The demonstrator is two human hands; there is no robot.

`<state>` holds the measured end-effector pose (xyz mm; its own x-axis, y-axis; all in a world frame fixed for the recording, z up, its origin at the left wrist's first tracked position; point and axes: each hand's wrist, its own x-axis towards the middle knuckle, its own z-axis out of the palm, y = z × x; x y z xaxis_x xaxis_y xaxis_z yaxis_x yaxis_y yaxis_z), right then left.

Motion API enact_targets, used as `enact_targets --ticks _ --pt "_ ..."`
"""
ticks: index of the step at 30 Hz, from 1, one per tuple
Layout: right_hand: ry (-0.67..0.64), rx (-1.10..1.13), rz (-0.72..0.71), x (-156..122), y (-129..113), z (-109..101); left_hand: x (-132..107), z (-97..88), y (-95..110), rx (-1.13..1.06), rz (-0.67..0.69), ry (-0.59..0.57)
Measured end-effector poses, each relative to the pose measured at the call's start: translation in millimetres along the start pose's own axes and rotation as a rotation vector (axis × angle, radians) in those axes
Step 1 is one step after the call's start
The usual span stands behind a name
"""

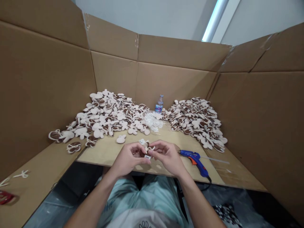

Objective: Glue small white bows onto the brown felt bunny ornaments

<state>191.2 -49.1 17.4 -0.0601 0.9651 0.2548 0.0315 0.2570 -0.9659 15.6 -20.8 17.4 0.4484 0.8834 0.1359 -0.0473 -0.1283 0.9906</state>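
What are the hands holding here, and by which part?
The left hand and right hand together pinch one small brown-and-cream piece by its side edges.

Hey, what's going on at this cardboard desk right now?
A person holds a small brown-and-cream piece with a cream bow between the left hand and right hand, just above the cardboard tabletop. A blue hot glue gun lies beside the right hand, untouched. A left heap of similar cream and brown pieces and a right heap sit behind, a small plastic water bottle between them.
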Motion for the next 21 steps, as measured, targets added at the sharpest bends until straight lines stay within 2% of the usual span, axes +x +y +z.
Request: enact_targets --ticks 3,9,16,21 --pt "-0.051 -0.028 -0.011 0 2 -1 1 1.7 -3 0.046 -0.005 0.048" --pt "-0.145 -0.171 -0.031 -4 2 -6 4 6.2 -16 0.066 0.025 0.037" --pt "-0.187 -0.252 -0.015 6 11 -24 6 10.7 -18 0.032 -0.073 -0.044" --pt "-0.225 -0.249 0.005 9 12 -26 9 9.4 -20 0.026 -0.116 -0.02"
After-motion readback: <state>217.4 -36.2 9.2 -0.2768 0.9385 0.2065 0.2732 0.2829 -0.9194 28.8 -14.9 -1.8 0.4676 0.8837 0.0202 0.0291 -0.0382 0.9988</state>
